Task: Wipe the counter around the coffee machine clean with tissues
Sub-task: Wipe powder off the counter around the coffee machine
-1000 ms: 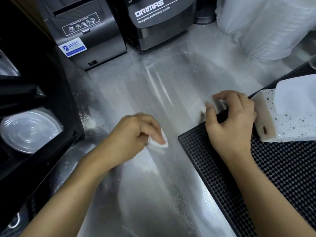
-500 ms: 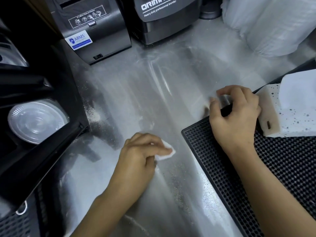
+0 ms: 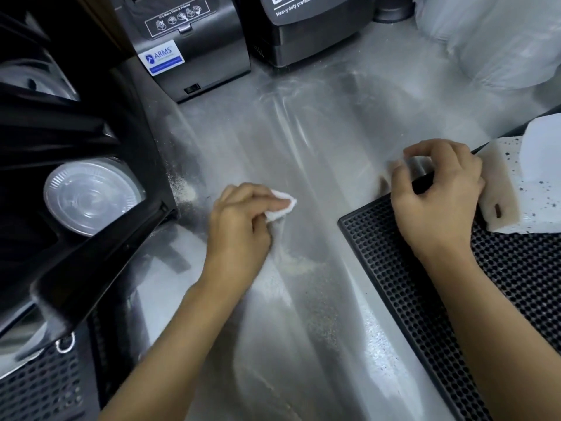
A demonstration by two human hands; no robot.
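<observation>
Left hand: I have my left hand [image 3: 239, 220] pinched around a small wad of tissue [image 3: 280, 205], pressed onto the steel surface [image 3: 318, 141] between the coffee machine and the mat.
Right hand: my right hand [image 3: 437, 189] curls over the far corner of the black rubber mat [image 3: 455, 299], fingertips [image 3: 408, 153] bent down at its edge; I judge it is gripping or lifting that corner, though I cannot tell for sure.
Tissue supply: the star-printed tissue pack [image 3: 513, 192] sits on the mat, just beside my right hand.
Coffee machine: the black coffee machine [image 3: 76, 141] fills the left side, a clear lid [image 3: 91, 196] inside it.
Done: the middle strip looks streaked and mostly smooth, so I judge it wiped.
Left: pale grit [image 3: 183, 189] lies against the machine's foot, and fine specks [image 3: 321, 317] dust the surface nearer me along the mat's edge.
Progress: roughly midway by my reckoning; the machine's base edge and the near strip need passes.
</observation>
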